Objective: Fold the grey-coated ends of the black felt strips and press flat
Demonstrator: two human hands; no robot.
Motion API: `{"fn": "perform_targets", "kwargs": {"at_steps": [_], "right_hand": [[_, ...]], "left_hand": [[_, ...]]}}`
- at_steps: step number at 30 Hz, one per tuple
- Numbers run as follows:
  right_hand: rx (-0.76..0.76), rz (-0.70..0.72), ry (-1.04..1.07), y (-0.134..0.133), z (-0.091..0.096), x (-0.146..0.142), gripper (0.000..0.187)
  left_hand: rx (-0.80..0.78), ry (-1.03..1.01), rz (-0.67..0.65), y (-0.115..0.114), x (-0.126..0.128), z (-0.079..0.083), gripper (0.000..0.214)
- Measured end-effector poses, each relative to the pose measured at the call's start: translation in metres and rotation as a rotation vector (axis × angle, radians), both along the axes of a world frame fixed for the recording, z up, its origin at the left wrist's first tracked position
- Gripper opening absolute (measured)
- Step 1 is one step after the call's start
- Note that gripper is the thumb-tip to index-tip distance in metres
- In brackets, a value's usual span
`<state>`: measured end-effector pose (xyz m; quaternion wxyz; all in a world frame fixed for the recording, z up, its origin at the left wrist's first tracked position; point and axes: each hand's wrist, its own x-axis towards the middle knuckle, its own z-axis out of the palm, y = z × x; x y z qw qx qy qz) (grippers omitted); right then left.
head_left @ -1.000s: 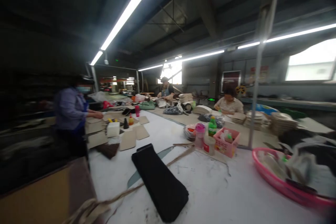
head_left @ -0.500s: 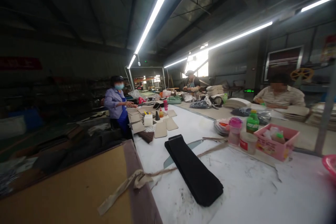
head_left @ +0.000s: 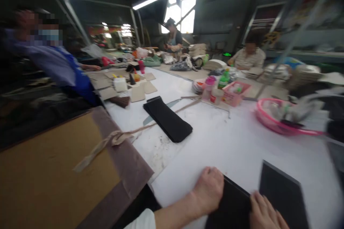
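Observation:
In the lower right, a flat black piece of sheet material [head_left: 232,204] lies on the white table in front of me. My left hand [head_left: 211,189] is closed at its left edge, fingers curled in. My right hand [head_left: 264,210] rests at its right edge with the fingers stretched out over it; the lower part of this hand is cut off by the frame. Just right of that hand lies another dark flat piece [head_left: 283,189]. Farther up the table is a stack of long black strips [head_left: 168,118].
A brown board [head_left: 53,171] stands at the left, with a cloth strip [head_left: 118,137] across its edge. A pink basket [head_left: 262,114] with odds and ends and a pink box [head_left: 236,94] sit to the right. Co-workers are around the table.
The view has swung down and to the right. Both my hands, the black piece under them and the pink basket's contents have come into view. The co-worker at left now leans over.

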<state>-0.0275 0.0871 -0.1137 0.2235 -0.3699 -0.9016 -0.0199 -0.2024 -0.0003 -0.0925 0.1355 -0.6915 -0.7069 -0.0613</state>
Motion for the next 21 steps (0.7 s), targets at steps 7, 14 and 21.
{"fn": "perform_targets", "kwargs": {"at_steps": [7,14,21], "right_hand": [[-0.054,-0.155,-0.212,-0.007,0.009,0.013,0.048],[-0.123,-0.028,-0.243,-0.012,0.018,0.000,0.050],[-0.137,-0.020,-0.272,-0.012,0.016,-0.005,0.048]], "left_hand": [[0.024,-0.198,-0.035,0.002,0.002,-0.016,0.044],[0.006,-0.170,-0.052,0.001,0.005,-0.009,0.051],[-0.102,-0.063,-0.098,0.011,0.011,0.005,0.053]]}}
